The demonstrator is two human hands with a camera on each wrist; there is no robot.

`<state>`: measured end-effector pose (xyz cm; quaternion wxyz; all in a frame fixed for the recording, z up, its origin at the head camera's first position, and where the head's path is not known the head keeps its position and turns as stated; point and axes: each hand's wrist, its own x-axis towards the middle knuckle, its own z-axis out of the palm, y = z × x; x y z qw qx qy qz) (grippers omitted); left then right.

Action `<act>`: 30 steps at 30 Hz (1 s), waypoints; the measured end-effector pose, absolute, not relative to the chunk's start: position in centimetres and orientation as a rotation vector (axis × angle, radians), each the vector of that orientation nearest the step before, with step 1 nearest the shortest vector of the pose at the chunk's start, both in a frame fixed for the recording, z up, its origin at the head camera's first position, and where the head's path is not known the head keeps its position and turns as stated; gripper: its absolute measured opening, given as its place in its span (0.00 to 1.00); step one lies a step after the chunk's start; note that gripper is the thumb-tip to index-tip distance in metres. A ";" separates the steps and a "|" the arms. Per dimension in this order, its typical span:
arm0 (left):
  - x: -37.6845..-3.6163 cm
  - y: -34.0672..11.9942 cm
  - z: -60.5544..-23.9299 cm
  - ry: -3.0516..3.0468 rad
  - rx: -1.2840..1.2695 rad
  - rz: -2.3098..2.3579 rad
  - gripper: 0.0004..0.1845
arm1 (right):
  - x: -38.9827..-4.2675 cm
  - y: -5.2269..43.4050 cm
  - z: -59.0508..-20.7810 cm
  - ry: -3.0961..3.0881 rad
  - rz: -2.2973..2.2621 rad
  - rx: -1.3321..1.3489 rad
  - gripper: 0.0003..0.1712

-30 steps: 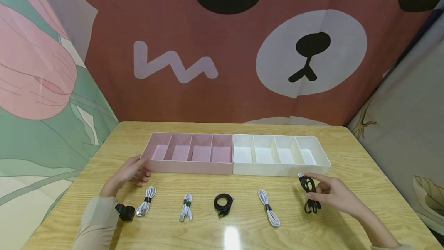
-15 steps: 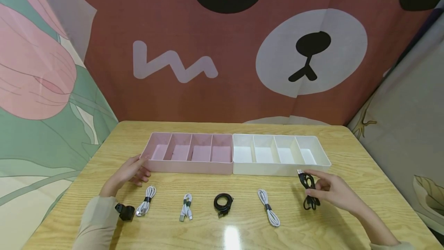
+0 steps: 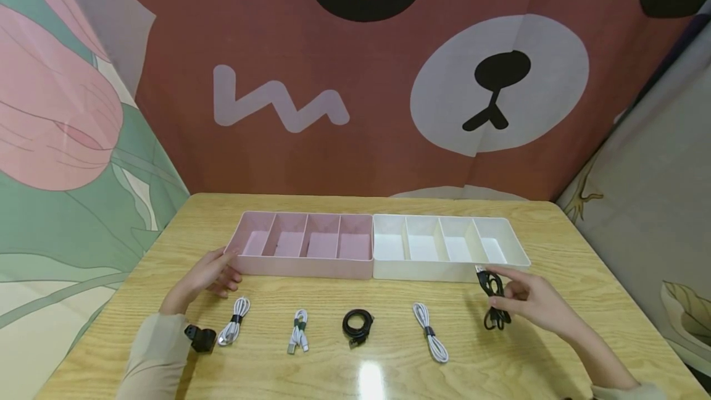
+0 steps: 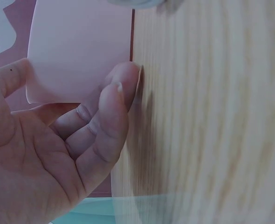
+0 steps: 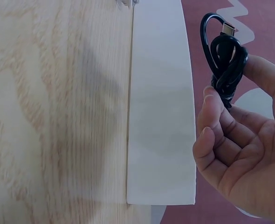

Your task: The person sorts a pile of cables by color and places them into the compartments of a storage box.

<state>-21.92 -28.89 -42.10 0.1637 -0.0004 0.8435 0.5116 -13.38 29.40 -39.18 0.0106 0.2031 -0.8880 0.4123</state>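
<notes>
My right hand (image 3: 530, 301) pinches a coiled black USB cable (image 3: 492, 301) between thumb and fingers, just before the right end of the white divided box (image 3: 439, 273). The right wrist view shows this cable (image 5: 228, 63) above the level of the box's rim, a metal plug sticking up from its loops. My left hand (image 3: 204, 278) touches the left front corner of the pink divided box (image 3: 305, 267). In the left wrist view, the thumb (image 4: 16, 77) meets the rim and the other fingers bend loosely by the corner.
Along the wooden table (image 3: 383, 295) lie a white cable (image 3: 236, 321), another white cable (image 3: 299, 331), a coiled black cable (image 3: 358, 326) and a third white cable (image 3: 430, 332). The two boxes stand end to end behind them. A black device (image 3: 201, 338) sits at my left sleeve.
My right hand has raised the black USB cable a little and moved it slightly away from me. The left hand, boxes and other cables have stayed put.
</notes>
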 end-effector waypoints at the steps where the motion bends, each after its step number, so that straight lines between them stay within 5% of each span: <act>1: -21.9 -28.9 -42.1 2.402 -0.002 1.462 0.34 | -13.4 29.4 -39.1 -2.772 1.284 0.630 0.29; 30: -22.3 -28.9 -42.5 2.354 0.020 1.551 0.31 | -14.2 28.1 -37.8 -2.780 1.346 0.573 0.29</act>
